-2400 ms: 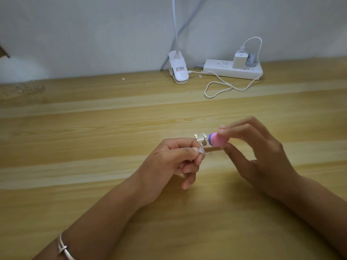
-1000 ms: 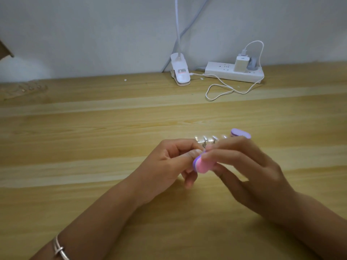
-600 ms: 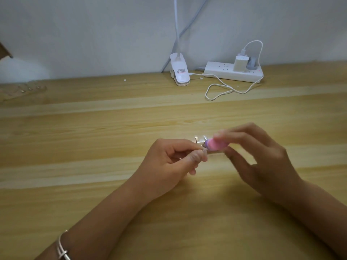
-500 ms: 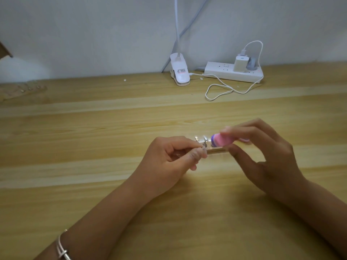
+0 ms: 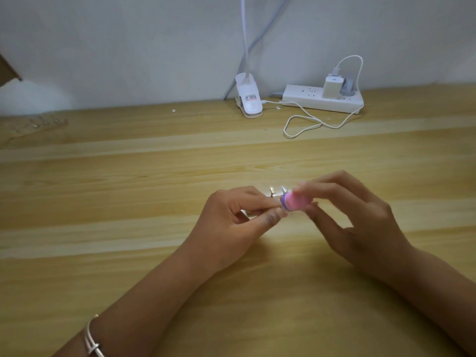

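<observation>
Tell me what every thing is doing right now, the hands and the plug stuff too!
Left hand: pinches a small metal part.
Right hand: pinches the pink and purple piece.
Power strip: red light on.
Charger: plugged into the strip.
White cable: plugged in, lying looped.
Clip lamp: cable attached; head out of view.

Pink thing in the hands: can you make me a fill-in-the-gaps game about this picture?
1. The right hand pinches a ____ piece.
2. The left hand pinches a tiny thing by that piece's ____ end.
3. The silver bracelet is on the ____ wrist.
4. The power strip has the colour ____.
Missing words: pink, purple, left, white.
</observation>
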Demonstrator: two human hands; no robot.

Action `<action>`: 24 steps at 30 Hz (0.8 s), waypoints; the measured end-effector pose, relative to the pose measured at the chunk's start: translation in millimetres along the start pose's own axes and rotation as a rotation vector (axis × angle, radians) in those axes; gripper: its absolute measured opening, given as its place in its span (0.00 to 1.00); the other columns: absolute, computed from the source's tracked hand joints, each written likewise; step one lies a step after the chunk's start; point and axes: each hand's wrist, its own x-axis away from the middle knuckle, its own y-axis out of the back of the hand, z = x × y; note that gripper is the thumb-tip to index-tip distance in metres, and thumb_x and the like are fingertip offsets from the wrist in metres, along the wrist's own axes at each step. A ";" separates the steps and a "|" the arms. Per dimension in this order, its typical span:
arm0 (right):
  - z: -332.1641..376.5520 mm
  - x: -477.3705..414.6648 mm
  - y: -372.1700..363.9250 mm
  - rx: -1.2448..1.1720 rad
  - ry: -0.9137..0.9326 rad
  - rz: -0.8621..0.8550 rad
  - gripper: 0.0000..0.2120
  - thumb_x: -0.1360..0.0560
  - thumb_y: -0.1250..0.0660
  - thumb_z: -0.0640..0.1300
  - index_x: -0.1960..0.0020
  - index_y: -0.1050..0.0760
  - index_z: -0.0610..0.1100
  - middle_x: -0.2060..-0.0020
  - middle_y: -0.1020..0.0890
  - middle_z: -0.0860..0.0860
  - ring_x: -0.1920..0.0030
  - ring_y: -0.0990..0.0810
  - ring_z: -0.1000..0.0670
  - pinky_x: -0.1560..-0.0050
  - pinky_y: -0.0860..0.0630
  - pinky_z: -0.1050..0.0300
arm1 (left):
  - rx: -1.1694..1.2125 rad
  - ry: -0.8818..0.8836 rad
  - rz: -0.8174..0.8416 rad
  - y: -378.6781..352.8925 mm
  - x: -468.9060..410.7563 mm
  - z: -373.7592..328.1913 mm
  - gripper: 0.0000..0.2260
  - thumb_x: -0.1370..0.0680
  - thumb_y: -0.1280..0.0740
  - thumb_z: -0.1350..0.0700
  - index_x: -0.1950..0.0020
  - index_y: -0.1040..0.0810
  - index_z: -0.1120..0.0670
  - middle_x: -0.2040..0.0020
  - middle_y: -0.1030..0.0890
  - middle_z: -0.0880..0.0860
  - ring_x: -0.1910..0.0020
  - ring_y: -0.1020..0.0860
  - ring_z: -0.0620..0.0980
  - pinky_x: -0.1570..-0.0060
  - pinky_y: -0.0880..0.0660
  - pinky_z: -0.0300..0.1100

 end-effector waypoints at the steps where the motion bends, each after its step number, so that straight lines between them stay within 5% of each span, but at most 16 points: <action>1: -1.9 -0.4 2.2 -0.011 -0.026 -0.008 0.12 0.24 0.30 0.31 0.43 0.20 0.42 0.53 0.18 0.44 0.51 0.16 0.44 0.48 0.21 0.51 | 0.000 0.008 0.000 -0.1 -0.3 0.6 0.03 0.26 0.27 0.58 0.55 0.14 0.52 0.62 0.18 0.53 0.64 0.22 0.51 0.71 0.30 0.42; 5: 8.3 2.5 -6.4 -0.040 0.074 0.010 0.11 0.21 0.32 0.35 0.41 0.21 0.46 0.51 0.18 0.47 0.47 0.20 0.53 0.36 0.28 0.61 | 0.012 -0.008 0.011 -0.9 0.4 -0.2 0.05 0.27 0.27 0.57 0.53 0.14 0.50 0.62 0.18 0.53 0.64 0.23 0.46 0.71 0.30 0.41; 9: -0.9 -1.0 0.8 -0.028 -0.004 -0.001 0.13 0.23 0.30 0.32 0.42 0.22 0.44 0.52 0.18 0.46 0.50 0.17 0.47 0.45 0.22 0.55 | -0.011 -0.013 -0.022 -0.4 -0.1 0.3 0.04 0.26 0.27 0.59 0.54 0.14 0.54 0.61 0.18 0.56 0.62 0.22 0.55 0.70 0.31 0.38; 13: 8.5 1.4 -5.2 -0.031 0.076 0.009 0.09 0.22 0.32 0.35 0.42 0.21 0.43 0.52 0.18 0.46 0.48 0.20 0.51 0.37 0.28 0.62 | 0.002 -0.038 -0.015 -0.8 0.3 -1.0 0.05 0.27 0.27 0.58 0.52 0.14 0.54 0.61 0.18 0.52 0.63 0.22 0.48 0.68 0.32 0.33; 17: 1.9 0.0 -0.7 -0.028 0.019 0.006 0.10 0.22 0.31 0.35 0.43 0.21 0.43 0.51 0.18 0.47 0.50 0.18 0.50 0.47 0.21 0.47 | -0.041 -0.039 -0.039 -0.7 -0.5 -0.2 0.05 0.26 0.27 0.62 0.52 0.13 0.57 0.62 0.18 0.51 0.63 0.23 0.43 0.66 0.31 0.32; 21: 6.6 3.0 -6.0 -0.039 0.091 0.031 0.10 0.21 0.32 0.34 0.44 0.20 0.46 0.51 0.18 0.45 0.47 0.21 0.53 0.36 0.27 0.59 | -0.033 -0.058 -0.046 -0.5 -0.4 -0.6 0.05 0.26 0.27 0.63 0.52 0.13 0.57 0.61 0.17 0.52 0.62 0.21 0.43 0.65 0.31 0.30; 24: 0.0 1.6 -1.0 -0.038 0.039 0.018 0.11 0.22 0.32 0.34 0.43 0.20 0.47 0.50 0.18 0.46 0.46 0.18 0.51 0.44 0.22 0.50 | -0.041 -0.049 -0.048 -0.1 -0.6 -0.6 0.04 0.26 0.27 0.63 0.53 0.13 0.57 0.62 0.18 0.50 0.63 0.22 0.42 0.65 0.30 0.32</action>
